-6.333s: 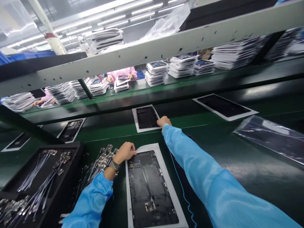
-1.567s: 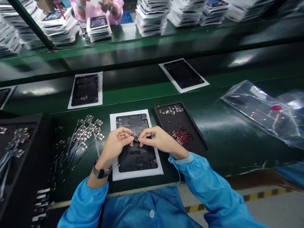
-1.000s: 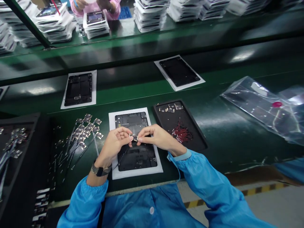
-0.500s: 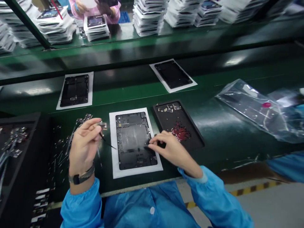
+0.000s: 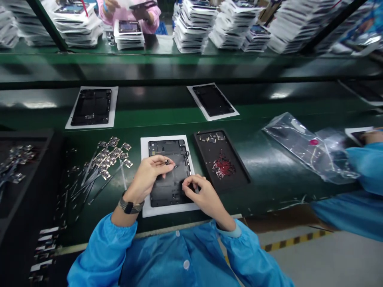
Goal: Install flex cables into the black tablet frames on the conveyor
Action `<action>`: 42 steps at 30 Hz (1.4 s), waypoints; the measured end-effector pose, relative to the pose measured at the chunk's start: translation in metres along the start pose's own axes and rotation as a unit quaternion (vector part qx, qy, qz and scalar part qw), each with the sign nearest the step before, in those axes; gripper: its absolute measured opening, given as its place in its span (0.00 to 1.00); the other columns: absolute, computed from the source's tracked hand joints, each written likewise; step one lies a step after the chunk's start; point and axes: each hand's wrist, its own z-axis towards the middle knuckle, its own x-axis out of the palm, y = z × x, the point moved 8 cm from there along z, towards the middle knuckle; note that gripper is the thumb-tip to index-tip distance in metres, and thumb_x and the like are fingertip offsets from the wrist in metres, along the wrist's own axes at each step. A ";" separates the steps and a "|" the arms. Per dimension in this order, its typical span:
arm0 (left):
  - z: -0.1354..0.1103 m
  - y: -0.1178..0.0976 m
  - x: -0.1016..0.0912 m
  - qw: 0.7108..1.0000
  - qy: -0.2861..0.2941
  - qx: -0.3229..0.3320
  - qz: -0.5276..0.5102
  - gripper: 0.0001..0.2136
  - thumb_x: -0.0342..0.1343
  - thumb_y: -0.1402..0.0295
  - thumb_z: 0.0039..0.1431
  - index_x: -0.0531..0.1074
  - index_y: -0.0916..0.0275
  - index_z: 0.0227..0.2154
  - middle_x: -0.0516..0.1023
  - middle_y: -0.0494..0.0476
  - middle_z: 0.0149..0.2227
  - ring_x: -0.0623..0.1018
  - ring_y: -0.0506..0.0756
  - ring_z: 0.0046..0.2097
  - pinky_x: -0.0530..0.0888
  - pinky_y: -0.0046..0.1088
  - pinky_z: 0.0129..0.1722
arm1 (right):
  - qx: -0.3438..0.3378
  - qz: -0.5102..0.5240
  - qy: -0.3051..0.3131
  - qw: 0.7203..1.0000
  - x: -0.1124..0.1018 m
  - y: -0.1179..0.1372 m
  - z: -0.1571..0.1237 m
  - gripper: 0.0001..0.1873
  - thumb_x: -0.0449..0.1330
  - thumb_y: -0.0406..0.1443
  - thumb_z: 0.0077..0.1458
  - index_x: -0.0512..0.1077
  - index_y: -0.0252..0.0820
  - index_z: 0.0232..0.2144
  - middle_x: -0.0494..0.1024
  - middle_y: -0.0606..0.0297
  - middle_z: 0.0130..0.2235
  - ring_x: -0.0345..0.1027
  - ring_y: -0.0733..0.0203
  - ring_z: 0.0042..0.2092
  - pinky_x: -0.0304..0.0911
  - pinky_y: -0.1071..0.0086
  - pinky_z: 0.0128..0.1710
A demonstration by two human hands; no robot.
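A black tablet back housing (image 5: 167,187) lies on a white sheet (image 5: 146,211) in front of me. Over its middle, my left hand (image 5: 151,171) is closed in a pinch on a small circuit board (image 5: 167,162), mostly covered by the fingers. My right hand (image 5: 199,191) is at the housing's lower right edge, thumb and fingertips pressed together; whatever is between them is too small to name. To the left lies a pile of small circuit boards with ribbon cables (image 5: 109,157). Right of the housing, a black tray (image 5: 236,159) holds red-wired parts (image 5: 223,166) and small metallic pieces (image 5: 212,138).
Two more housings (image 5: 91,107) (image 5: 212,99) lie on sheets farther back. A black bin (image 5: 38,175) of boards stands left, a clear plastic bag (image 5: 299,139) right. A co-worker's blue sleeve (image 5: 365,159) reaches in at right. Paper-layered stacks (image 5: 194,28) line the shelf behind, near a person in pink.
My left hand has moved right, from beside the sheet to over the housing, bringing the small board. The right hand stays near the housing's right edge. The view has shifted, and the board pile shows more fully.
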 end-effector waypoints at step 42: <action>-0.008 0.043 0.025 0.970 0.098 -0.148 0.166 0.05 0.66 0.74 0.42 0.75 0.67 0.23 0.79 0.56 0.20 0.78 0.52 0.24 0.74 0.25 0.24 | 0.049 0.178 0.062 0.981 -0.005 -0.005 -0.001 0.05 0.61 0.34 0.53 0.77 0.41 0.27 0.75 0.66 0.28 0.67 0.62 0.32 0.63 0.68 0.35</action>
